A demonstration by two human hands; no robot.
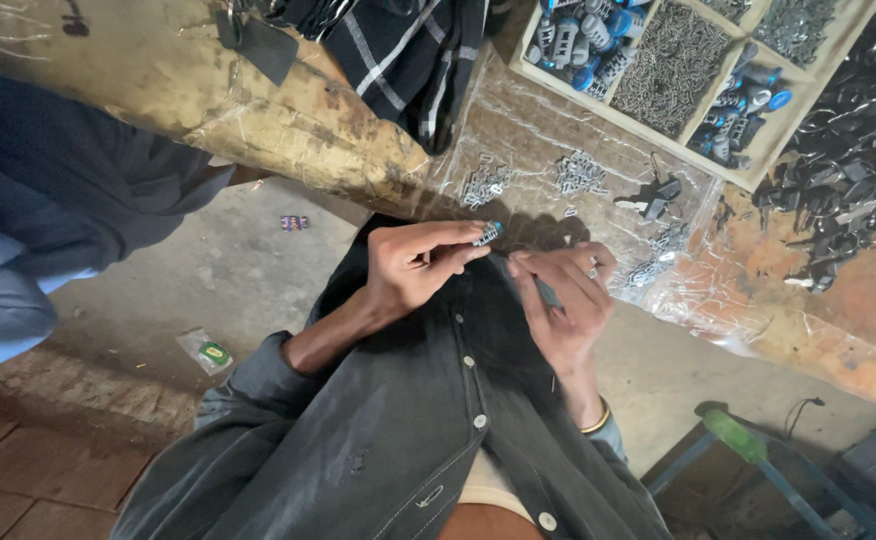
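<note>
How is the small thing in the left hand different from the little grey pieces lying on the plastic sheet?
The small ridged metal piece with a blue tip is pinched in the left hand, while the loose grey metal pieces lie on the clear plastic sheet. The held piece shows blue at one end; the loose ones look plain grey. The held one is single; the others sit in a heap. Both are small and metallic.

Both hands raised close together at chest level. Left hand [413, 265]: wrist bent, fingers curled, thumb and index fingertips pinched tight, forearm bare to the elbow. Right hand [563, 300]: palm toward the body, fingers folded in, thumb pressed across them, band on the wrist.
</note>
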